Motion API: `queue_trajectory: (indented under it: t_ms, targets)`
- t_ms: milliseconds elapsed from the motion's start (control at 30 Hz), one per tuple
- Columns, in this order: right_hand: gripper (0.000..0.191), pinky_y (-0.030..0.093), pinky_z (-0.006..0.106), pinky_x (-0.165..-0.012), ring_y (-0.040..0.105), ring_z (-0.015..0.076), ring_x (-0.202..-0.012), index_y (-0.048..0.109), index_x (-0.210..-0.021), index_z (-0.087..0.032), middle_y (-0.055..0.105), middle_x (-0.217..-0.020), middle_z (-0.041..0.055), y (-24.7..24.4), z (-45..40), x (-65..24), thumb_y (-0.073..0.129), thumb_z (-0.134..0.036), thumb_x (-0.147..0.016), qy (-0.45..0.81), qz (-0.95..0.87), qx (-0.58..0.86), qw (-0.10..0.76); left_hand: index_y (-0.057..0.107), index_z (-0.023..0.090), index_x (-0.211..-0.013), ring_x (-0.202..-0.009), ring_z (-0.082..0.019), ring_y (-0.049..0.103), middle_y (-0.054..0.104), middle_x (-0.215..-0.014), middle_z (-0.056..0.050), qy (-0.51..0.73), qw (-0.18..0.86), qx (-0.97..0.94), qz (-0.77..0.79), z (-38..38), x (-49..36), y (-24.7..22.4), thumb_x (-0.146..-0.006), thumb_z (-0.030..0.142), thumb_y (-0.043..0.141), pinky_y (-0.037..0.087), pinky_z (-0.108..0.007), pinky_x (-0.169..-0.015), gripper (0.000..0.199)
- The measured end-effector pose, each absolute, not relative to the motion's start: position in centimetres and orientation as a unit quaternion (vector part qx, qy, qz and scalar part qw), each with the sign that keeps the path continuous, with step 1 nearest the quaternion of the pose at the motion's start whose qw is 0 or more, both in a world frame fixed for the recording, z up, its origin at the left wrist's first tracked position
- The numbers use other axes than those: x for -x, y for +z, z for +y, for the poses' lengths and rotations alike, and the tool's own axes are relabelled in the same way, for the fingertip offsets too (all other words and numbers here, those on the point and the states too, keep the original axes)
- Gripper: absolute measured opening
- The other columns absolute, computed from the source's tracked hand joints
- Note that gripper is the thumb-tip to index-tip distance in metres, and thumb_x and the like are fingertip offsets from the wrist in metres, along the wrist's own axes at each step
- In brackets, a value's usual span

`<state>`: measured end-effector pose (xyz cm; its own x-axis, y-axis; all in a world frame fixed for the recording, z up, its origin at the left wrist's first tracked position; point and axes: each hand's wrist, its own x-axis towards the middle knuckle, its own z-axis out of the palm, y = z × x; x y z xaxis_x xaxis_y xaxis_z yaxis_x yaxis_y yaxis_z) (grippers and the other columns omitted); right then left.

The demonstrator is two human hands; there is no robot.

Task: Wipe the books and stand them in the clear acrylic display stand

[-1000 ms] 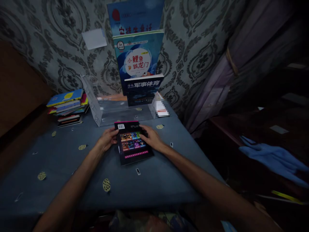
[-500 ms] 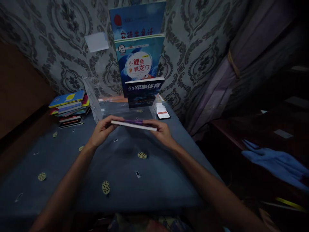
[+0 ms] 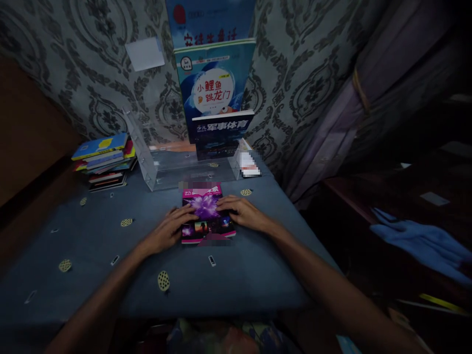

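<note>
A small book with a purple and pink cover lies face up on the blue tablecloth, in front of a clear plastic stand. My left hand rests over its left edge, stretched fingers lying on the cover. From the other side, my right hand lies over the right edge with its fingers extended on the cover. Both thumbs are largely hidden. Behind the stand's front panel, a dark book stands in front of a blue-green book. A taller blue book rises at the back.
Several books are piled on the left of the table. A phone, partly blurred out, lies beside the stand's right end. A white card shows against the patterned wall covering. Off to the right are a purple curtain and a blue cloth.
The small book, held edge-on between both hands, has come down and toward me onto the table, cover now visible. Both hands came down with it and now rest on the cover.
</note>
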<state>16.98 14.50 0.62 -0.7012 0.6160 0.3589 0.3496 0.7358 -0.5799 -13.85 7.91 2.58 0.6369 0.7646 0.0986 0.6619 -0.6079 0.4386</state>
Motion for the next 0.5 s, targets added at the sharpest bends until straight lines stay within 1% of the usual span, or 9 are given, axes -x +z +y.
queue_trajectory:
  t_ms: [100, 200, 300, 367, 433, 500]
  targets:
    - [0.060, 0.049, 0.052, -0.108, 0.063, 0.0225, -0.125, 0.073, -0.116, -0.023, 0.073, -0.124, 0.0073, 0.7, 14.5, -17.2, 0.049, 0.006, -0.070, 0.240, -0.899, 0.270, 0.249, 0.047, 0.032, -0.146, -0.153, -0.027, 0.029, 0.042, -0.160, -0.006, 0.084, 0.158, -0.901, 0.396, 7.9, 14.1, 3.0, -0.089, 0.005, 0.048, 0.026, -0.062, -0.121, 0.063]
    - [0.062, 0.046, 0.053, -0.110, 0.062, 0.0224, -0.127, 0.073, -0.116, -0.023, 0.073, -0.125, 0.0064, 0.9, 14.4, -17.2, 0.047, 0.006, -0.068, 0.226, -0.904, 0.279, 0.230, 0.046, 0.028, -0.147, -0.151, -0.026, 0.033, 0.043, -0.159, -0.007, 0.078, 0.158, -0.897, 0.405, 8.6, 14.3, 3.1, -0.094, 0.012, 0.047, 0.030, -0.058, -0.121, 0.056]
    - [0.050, 0.043, 0.055, -0.111, 0.065, 0.0247, -0.122, 0.074, -0.113, -0.022, 0.074, -0.121, 0.0084, 1.5, 14.1, -16.4, 0.049, 0.002, -0.077, 0.187, -0.906, 0.309, 0.222, 0.049, 0.021, -0.144, -0.145, -0.025, 0.043, 0.048, -0.155, -0.012, 0.115, 0.147, -0.877, 0.444, 10.4, 14.2, 2.4, -0.099, 0.025, 0.045, 0.037, -0.050, -0.119, 0.045]
    - [0.040, 0.038, 0.057, -0.114, 0.067, 0.0261, -0.118, 0.074, -0.113, -0.021, 0.075, -0.119, 0.0097, 1.9, 14.1, -15.1, 0.053, -0.004, -0.084, 0.159, -0.909, 0.320, 0.217, 0.052, 0.018, -0.142, -0.143, -0.026, 0.046, 0.050, -0.152, -0.015, 0.135, 0.128, -0.863, 0.470, 12.0, 13.8, 1.7, -0.100, 0.030, 0.045, 0.037, -0.049, -0.118, 0.044]
    - [0.034, 0.036, 0.056, -0.116, 0.066, 0.0264, -0.120, 0.072, -0.118, -0.019, 0.073, -0.123, 0.0117, 1.9, 14.2, -13.4, 0.054, -0.011, -0.091, 0.144, -0.915, 0.314, 0.210, 0.053, 0.016, -0.140, -0.142, -0.027, 0.046, 0.051, -0.151, -0.016, 0.148, 0.100, -0.853, 0.490, 13.7, 13.2, 1.0, -0.099, 0.031, 0.046, 0.036, -0.049, -0.118, 0.044]
    - [0.035, 0.035, 0.054, -0.118, 0.061, 0.0266, -0.128, 0.068, -0.126, -0.017, 0.068, -0.132, 0.0147, 1.6, 14.6, -11.4, 0.053, -0.015, -0.095, 0.139, -0.918, 0.310, 0.202, 0.056, 0.015, -0.136, -0.140, -0.027, 0.049, 0.054, -0.148, -0.016, 0.160, 0.066, -0.845, 0.505, 14.9, 12.3, 0.5, -0.099, 0.028, 0.046, 0.038, -0.049, -0.117, 0.041]
